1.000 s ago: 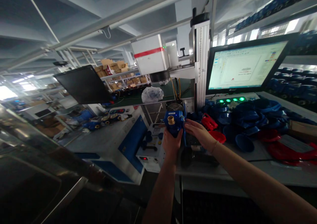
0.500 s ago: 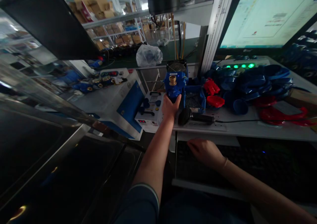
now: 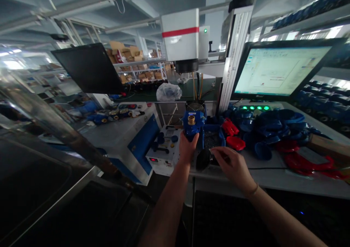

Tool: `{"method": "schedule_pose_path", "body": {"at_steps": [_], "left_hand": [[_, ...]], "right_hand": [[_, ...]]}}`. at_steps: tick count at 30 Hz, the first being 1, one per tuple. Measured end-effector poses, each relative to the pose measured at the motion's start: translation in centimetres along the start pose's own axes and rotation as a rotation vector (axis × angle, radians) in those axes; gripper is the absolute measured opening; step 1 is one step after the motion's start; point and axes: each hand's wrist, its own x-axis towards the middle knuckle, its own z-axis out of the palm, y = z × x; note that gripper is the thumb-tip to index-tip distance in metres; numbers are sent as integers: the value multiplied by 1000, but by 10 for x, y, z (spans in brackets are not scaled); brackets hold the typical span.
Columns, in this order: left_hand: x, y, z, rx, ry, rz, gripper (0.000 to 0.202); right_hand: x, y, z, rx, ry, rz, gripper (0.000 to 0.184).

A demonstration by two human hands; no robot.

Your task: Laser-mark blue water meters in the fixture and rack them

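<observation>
My left hand is closed around the lower front of a blue meter-like body with a brass threaded end on top. The body sits beneath the white laser-type head, in front of a round fan grille. My right hand is raised over the bench edge with thumb and fingers pinched together; whatever they hold, if anything, is too small to make out. Just left of those fingertips lies a black corded handheld scanner, its handle partly hidden by the right hand.
A blue bin of small parts stands beside the body. Red caps and a heap of blue covers lie on the right. A lit monitor rises behind them. A white control box stands left; a dark keyboard tray is below.
My right hand has risen from the keyboard tray to beside the scanner, its fingers now pinched. My left hand stays on the blue body. The view has tilted up.
</observation>
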Motion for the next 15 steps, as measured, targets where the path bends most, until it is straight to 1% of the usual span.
{"method": "schedule_pose_path", "body": {"at_steps": [3,5,7,9,11,13,15], "left_hand": [[4,-2,0,-114,-28,17,73],[6,-5,1,-227,-45,31,74],[7,-9,2,-305,-80,40,78],[8,-12,4,-315,-114,45,81],[9,-15,5,-313,-130,43,85],[11,-17,6,-330,-135,40,87],[13,-19,7,-353,-126,51,87]], "right_hand": [[52,15,6,133,42,58,39],[81,30,19,275,45,131,45],[104,43,37,375,34,208,56],[121,51,54,406,22,255,69],[133,54,67,422,21,261,76],[140,54,76,444,17,251,76],[143,53,79,451,13,237,72]]}}
